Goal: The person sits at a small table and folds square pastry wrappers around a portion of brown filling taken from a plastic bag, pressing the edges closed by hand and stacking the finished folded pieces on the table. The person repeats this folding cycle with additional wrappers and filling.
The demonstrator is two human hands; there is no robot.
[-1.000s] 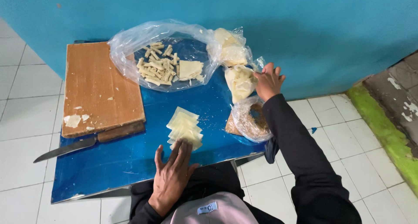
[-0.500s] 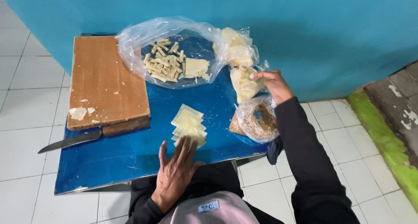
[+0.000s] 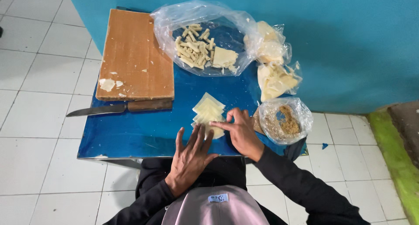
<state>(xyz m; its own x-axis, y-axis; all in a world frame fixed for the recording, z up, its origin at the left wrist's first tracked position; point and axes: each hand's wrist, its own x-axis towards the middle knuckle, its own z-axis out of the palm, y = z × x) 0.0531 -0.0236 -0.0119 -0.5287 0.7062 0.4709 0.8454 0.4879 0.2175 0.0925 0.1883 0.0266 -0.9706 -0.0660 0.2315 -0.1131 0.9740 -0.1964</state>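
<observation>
Teal wall point(image 3: 349, 41), white floor tiles point(image 3: 39, 76), blue table point(image 3: 131, 133).

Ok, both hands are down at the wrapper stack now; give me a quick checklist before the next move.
1. Left hand flat at the near edge of the pale wrapper stack: ok.
2. Right hand fingertips on the stack's lower sheets: ok.
3. Single sheet separated from the stack: cannot tell.
4. Bag of brown crumbly filling open beside the right hand: ok.
5. Knife lying flat against the wooden cutting board, away from both hands: ok.
6. Open bag of finished rolls on the blue table: ok.
</observation>
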